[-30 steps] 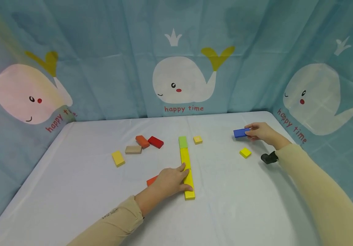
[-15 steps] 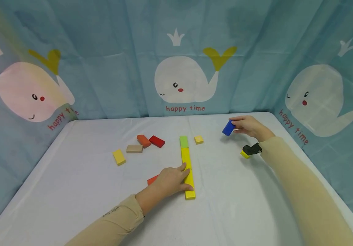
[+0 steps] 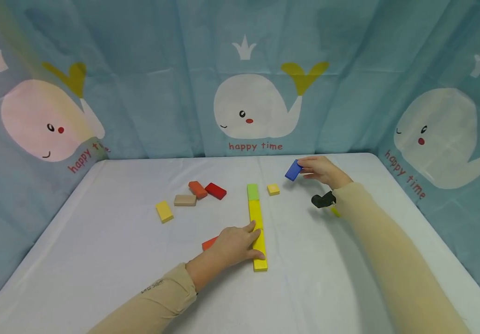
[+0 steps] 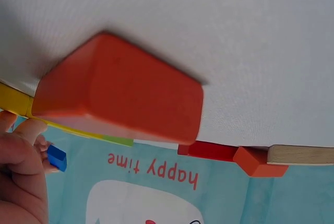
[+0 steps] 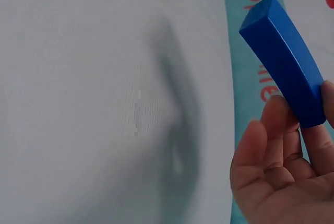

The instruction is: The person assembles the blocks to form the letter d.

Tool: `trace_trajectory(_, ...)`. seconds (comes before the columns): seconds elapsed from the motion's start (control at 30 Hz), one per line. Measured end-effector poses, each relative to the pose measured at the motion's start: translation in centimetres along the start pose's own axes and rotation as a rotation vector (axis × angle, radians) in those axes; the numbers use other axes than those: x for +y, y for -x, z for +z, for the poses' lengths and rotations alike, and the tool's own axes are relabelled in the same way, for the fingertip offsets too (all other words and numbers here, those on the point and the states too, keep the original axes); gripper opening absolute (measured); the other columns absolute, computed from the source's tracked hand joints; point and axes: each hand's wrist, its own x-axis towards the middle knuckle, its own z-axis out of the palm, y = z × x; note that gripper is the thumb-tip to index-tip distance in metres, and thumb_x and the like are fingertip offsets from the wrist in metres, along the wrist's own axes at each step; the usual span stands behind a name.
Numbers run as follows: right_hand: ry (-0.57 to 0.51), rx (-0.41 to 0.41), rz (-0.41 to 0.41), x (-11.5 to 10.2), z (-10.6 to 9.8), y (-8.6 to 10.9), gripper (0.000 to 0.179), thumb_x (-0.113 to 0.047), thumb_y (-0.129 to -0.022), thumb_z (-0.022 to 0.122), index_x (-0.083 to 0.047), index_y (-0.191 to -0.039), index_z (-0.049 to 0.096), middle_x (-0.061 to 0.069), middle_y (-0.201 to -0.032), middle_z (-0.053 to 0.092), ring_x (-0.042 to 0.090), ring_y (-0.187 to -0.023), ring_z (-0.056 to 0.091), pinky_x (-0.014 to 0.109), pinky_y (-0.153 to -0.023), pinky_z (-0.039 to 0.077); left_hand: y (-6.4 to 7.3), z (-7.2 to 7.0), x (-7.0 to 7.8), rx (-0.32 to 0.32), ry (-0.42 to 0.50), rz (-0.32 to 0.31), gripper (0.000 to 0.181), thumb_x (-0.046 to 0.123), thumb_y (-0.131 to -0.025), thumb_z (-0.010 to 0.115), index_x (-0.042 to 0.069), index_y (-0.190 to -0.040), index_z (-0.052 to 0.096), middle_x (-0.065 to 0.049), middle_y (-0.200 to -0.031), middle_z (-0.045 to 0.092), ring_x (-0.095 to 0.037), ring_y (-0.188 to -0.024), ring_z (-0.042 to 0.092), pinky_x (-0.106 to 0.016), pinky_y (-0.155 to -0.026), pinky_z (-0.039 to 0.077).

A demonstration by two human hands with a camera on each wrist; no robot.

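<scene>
In the head view a row of two yellow blocks (image 3: 255,212) capped by a green block (image 3: 253,192) runs away from me. My left hand (image 3: 233,245) rests its thumb and fingertips on the yellow blocks. An orange-red block (image 3: 209,243), large in the left wrist view, lies partly hidden behind that hand. Between thumb and fingers, my right hand (image 3: 323,172) pinches one end of a blue block (image 5: 289,62), which is tilted and raised above the table. A small yellow block (image 3: 273,189) lies between the blue block and the row.
On the left lie a yellow block (image 3: 164,211), a wooden block (image 3: 185,200), an orange block (image 3: 198,189) and a red block (image 3: 216,190). Another yellow block (image 3: 335,212) is mostly hidden by the right sleeve. A blue whale-print curtain (image 3: 160,111) borders the white table (image 3: 98,241).
The right hand has carried the blue block leftward, toward the row, and the block has turned from lying level to tilted. The left hand has stayed on the yellow blocks.
</scene>
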Motion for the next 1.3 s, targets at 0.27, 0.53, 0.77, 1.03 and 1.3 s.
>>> trace_trajectory(0.27, -0.113, 0.027, 0.012, -0.5, 3.8, -2.0, 0.044, -0.012, -0.099, 0.057, 0.008, -0.137, 0.047, -0.004, -0.079, 0.064, 0.011, -0.078, 0.060, 0.024, -0.078, 0.050, 0.0, 0.1, -0.1, -0.007, -0.005, 0.000, 0.069, 0.062, -0.083, 0.062, 0.017, -0.135, 0.059, -0.008, -0.139, 0.055, -0.015, -0.055, 0.055, -0.020, -0.051, 0.038)
trace_trajectory(0.53, -0.084, 0.044, 0.030, -1.0, 7.7, -4.3, 0.041, -0.009, -0.100, 0.054, 0.007, -0.137, 0.049, 0.005, -0.100, 0.062, 0.014, -0.083, 0.057, 0.037, -0.100, 0.044, 0.0, 0.0, -0.1, -0.047, 0.013, -0.020, 0.071, 0.064, -0.083, 0.061, 0.018, -0.137, 0.058, -0.007, -0.141, 0.053, -0.013, -0.062, 0.060, -0.019, -0.053, 0.038)
trace_trajectory(0.77, 0.053, 0.051, 0.091, -1.1, 10.0, -5.8, 0.037, -0.011, -0.100, 0.055, -0.001, -0.136, 0.055, 0.013, -0.129, 0.058, 0.018, -0.095, 0.054, 0.031, -0.089, 0.047, -0.2, 0.1, -0.2, -0.056, 0.013, -0.021, 0.072, 0.065, -0.083, 0.060, 0.019, -0.139, 0.056, -0.006, -0.142, 0.052, -0.014, -0.072, 0.064, -0.018, -0.055, 0.039)
trace_trajectory(1.03, 0.477, -0.037, 0.009, -1.3, 10.4, -5.9, 0.054, -0.016, -0.095, 0.064, -0.012, -0.145, 0.046, 0.016, -0.127, 0.053, 0.022, -0.091, 0.047, 0.030, -0.081, 0.042, -0.4, -0.1, 0.1, -0.043, -0.007, -0.016, 0.071, 0.066, -0.083, 0.060, 0.020, -0.138, 0.057, -0.005, -0.142, 0.053, -0.011, -0.054, 0.052, -0.018, -0.053, 0.038)
trace_trajectory(1.3, 0.697, -0.080, -0.026, -1.1, 11.0, -5.9, 0.058, -0.025, -0.094, 0.067, -0.019, -0.147, 0.045, 0.015, -0.150, 0.038, 0.028, -0.109, 0.044, 0.041, -0.100, 0.038, -0.2, -0.2, 0.0, -0.057, -0.018, -0.026, 0.072, 0.067, -0.083, 0.059, 0.021, -0.138, 0.057, -0.004, -0.142, 0.052, -0.012, -0.063, 0.060, -0.018, -0.055, 0.040)
